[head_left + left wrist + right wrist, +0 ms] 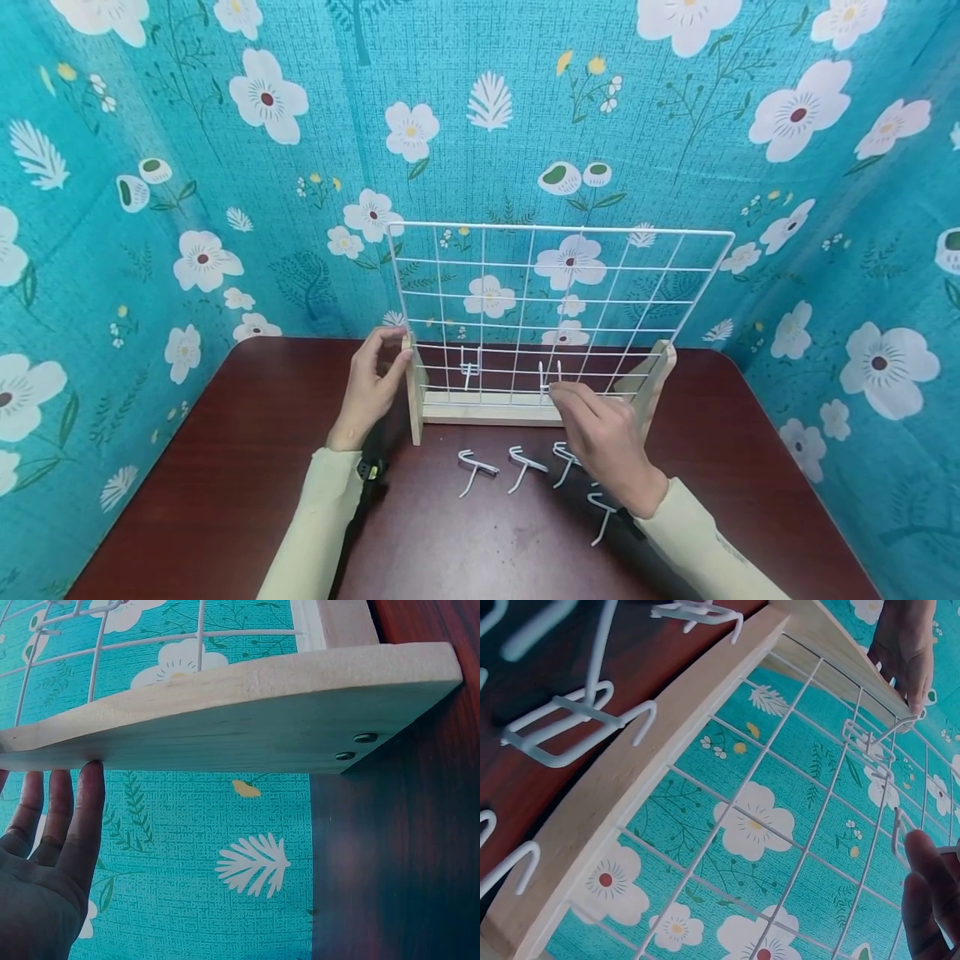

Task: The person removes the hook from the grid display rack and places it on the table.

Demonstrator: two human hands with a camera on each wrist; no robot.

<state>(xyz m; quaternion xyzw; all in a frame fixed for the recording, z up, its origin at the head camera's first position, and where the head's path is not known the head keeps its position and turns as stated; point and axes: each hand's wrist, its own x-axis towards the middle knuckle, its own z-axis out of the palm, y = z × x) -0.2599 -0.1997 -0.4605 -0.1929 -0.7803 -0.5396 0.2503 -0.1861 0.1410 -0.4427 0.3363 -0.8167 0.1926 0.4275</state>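
A white wire grid (531, 264) stands upright in a pale wooden stand (491, 414). My left hand (371, 379) touches the stand's left side panel (225, 739) near its top, fingers nearly straight against the outer face in the left wrist view. With thumb and fingers, my right hand (611, 442) pinches a white metal hook (898, 832) at the grid's lower part; its two prongs point up and the fingers cover the rest. To its left, another white hook (468, 368) hangs on the grid wires.
Several loose white hooks (477, 468) lie on the dark red-brown table (247, 467) in front of the stand, some partly under my right forearm. A teal flowered cloth (315, 167) surrounds the table at the back and sides.
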